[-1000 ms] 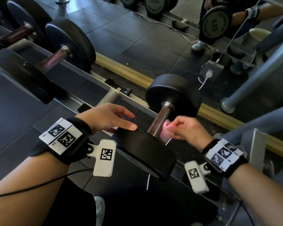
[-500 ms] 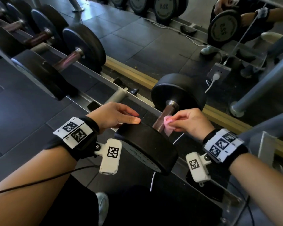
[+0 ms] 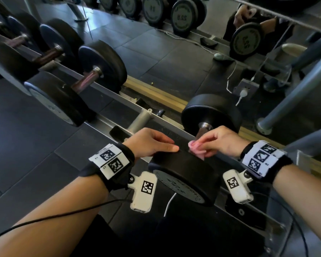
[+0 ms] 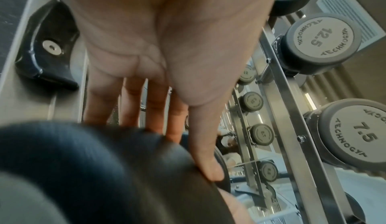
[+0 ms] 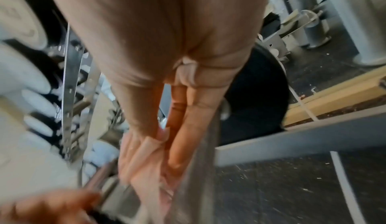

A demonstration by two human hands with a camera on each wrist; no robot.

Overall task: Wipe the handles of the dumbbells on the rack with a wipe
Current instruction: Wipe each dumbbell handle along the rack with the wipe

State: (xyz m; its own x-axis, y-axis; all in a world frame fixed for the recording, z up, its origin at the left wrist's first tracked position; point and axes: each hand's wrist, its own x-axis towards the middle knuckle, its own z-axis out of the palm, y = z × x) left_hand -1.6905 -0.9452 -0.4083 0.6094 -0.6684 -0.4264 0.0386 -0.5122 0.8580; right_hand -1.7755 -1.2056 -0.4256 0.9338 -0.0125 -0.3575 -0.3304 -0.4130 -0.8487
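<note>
A black dumbbell lies across the rack, its near head point(image 3: 183, 175) below my hands and its far head point(image 3: 211, 112) beyond them. Only the top of its metal handle point(image 3: 202, 129) shows. My right hand point(image 3: 217, 140) lies over the rest of the handle and pinches a crumpled pink wipe point(image 3: 195, 150) against its near end. The right wrist view shows the wipe point(image 5: 146, 161) bunched between thumb and fingers beside the blurred handle point(image 5: 198, 161). My left hand point(image 3: 152, 141) rests with straight fingers on the near head's rim point(image 4: 94, 161).
Another dumbbell point(image 3: 100, 71) sits on the rack rail point(image 3: 107, 97) to the left, with more behind it. A mirror with a wooden base strip point(image 3: 156, 93) runs along the back. A grey post point(image 3: 295, 93) slants at the right, near a white charger cable point(image 3: 243, 93).
My right hand has come over the handle with the wipe, hiding more of it. My left hand stays on the near head. The head view has swung to take in more of the left rack.
</note>
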